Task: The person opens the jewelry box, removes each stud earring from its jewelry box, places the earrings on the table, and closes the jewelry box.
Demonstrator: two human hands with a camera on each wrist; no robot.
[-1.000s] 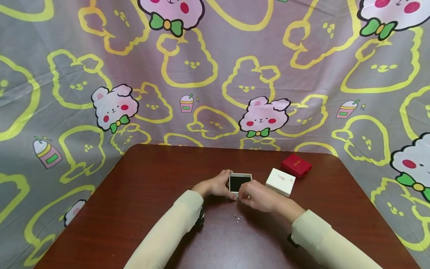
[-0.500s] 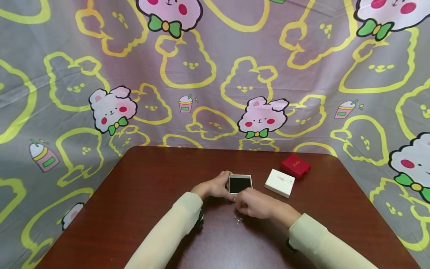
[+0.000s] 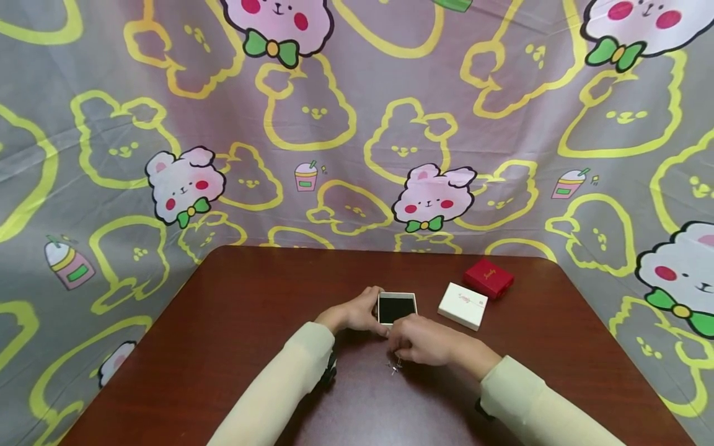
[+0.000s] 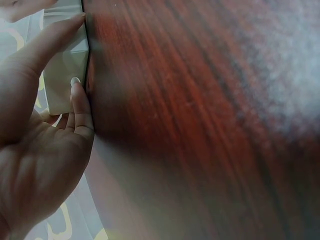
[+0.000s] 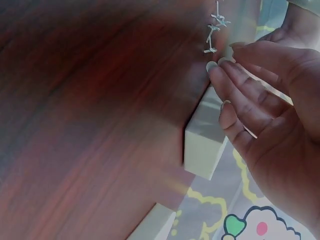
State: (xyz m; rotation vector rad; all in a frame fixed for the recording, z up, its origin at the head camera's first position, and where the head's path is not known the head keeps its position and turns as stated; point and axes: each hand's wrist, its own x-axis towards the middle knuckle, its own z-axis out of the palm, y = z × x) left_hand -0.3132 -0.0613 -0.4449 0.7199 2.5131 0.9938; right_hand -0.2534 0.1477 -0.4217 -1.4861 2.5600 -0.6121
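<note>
My left hand (image 3: 362, 311) grips a small white box (image 3: 397, 295) with a black inside, its top facing up. In the left wrist view, thumb and fingers lie along the box's pale wall (image 4: 62, 85). Just below the box, my right hand (image 3: 426, 339) hangs over several tiny silvery pieces (image 3: 394, 370) with thin crossed parts; their kind is too small to tell. In the right wrist view, thumb and fingertips are bent towards these pieces (image 5: 210, 41), with a gap between them and nothing visibly held.
A white lid-like box (image 3: 463, 305) with pink print lies right of the hands. Behind it sits a red box (image 3: 489, 278) with gold lettering. The brown wooden table (image 3: 268, 279) ends at a patterned cloth (image 3: 346, 161) at the back and sides.
My right hand has moved from the white box's front edge down towards the silvery pieces. The left hand still grips the box. The view has shifted slightly.
</note>
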